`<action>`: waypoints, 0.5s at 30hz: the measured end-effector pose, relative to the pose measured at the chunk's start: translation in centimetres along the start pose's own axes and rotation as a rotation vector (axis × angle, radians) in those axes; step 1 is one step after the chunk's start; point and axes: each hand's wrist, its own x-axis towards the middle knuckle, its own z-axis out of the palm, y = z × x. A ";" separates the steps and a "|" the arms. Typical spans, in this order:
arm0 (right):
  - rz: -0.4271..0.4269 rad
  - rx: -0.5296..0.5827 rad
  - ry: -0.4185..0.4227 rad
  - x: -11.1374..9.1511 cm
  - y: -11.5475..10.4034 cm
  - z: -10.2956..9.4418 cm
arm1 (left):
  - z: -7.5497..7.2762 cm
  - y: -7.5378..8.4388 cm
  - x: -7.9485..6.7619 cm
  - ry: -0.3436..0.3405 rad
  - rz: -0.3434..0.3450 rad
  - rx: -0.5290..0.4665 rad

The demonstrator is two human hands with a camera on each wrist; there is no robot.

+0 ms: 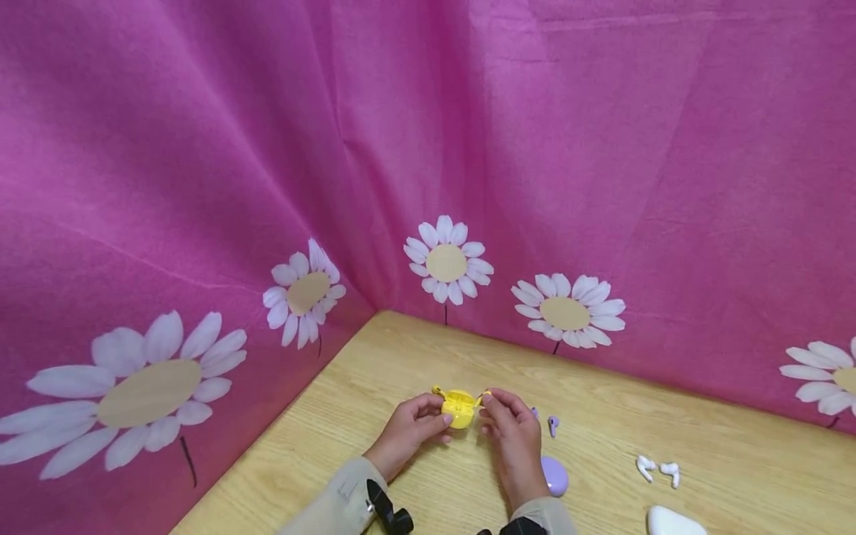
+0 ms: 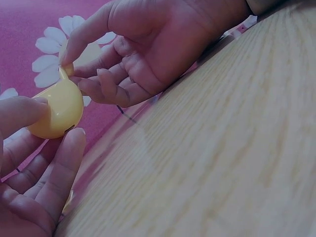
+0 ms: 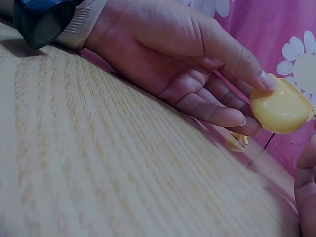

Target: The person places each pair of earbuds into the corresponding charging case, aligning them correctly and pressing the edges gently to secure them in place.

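Note:
My left hand (image 1: 413, 431) holds a yellow earbud case (image 1: 458, 416) between thumb and fingers, a little above the wooden table. The case's lid is up and its inside faces me in the head view. At the case's right side, my right hand (image 1: 513, 438) pinches a yellow earbud (image 2: 64, 74) between thumb and forefinger. The earbud's stem meets the case's edge in the left wrist view. A second yellow earbud (image 3: 237, 141) lies on the table beyond the left fingers. The right fingertips show at the edge of the right wrist view.
Right of my right hand lie a purple case (image 1: 553, 475) and purple earbuds (image 1: 553, 425), one partly hidden. Farther right are two white earbuds (image 1: 670, 473) and a white case (image 1: 675, 521). A pink flowered cloth (image 1: 602, 186) hangs along the table's back and left edges.

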 end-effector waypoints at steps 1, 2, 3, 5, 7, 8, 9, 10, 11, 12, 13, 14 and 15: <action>0.004 -0.003 -0.005 0.0 0.0 0.0 | 0.0 0.0 0.0 0.001 -0.004 0.002; 0.008 -0.009 -0.009 -0.1 0.1 0.0 | 0.0 0.0 -0.1 0.002 -0.009 0.004; 0.013 -0.016 -0.011 -0.1 0.1 0.0 | 0.0 0.0 -0.2 0.003 -0.014 0.005; 0.015 -0.034 -0.016 -0.2 0.1 0.0 | 0.0 0.0 -0.2 0.000 -0.021 0.011; 0.007 -0.048 -0.023 -0.2 0.1 0.1 | 0.0 0.1 -0.2 -0.003 -0.019 0.014; 0.001 -0.055 -0.028 -0.2 0.1 0.1 | 0.0 0.1 -0.1 -0.003 -0.015 0.014; -0.003 -0.060 -0.032 -0.2 0.1 0.2 | 0.0 0.2 -0.1 -0.004 -0.012 0.014; -0.008 -0.063 -0.036 -0.2 0.1 0.2 | 0.0 0.2 0.0 -0.004 -0.007 0.014; -0.011 -0.071 -0.039 -0.2 0.0 0.3 | 0.0 0.2 0.0 -0.004 -0.004 0.013; -0.012 -0.076 -0.041 -0.2 0.0 0.3 | 0.0 0.2 0.1 -0.003 -0.003 0.012; -0.012 -0.083 -0.041 -0.2 0.1 0.3 | 0.0 0.2 0.1 -0.003 -0.003 0.012; -0.011 -0.093 -0.040 -0.2 0.1 0.3 | 0.0 0.1 0.1 -0.002 -0.007 0.012; -0.010 -0.102 -0.039 -0.3 0.1 0.3 | -0.1 0.0 0.1 -0.002 -0.010 0.015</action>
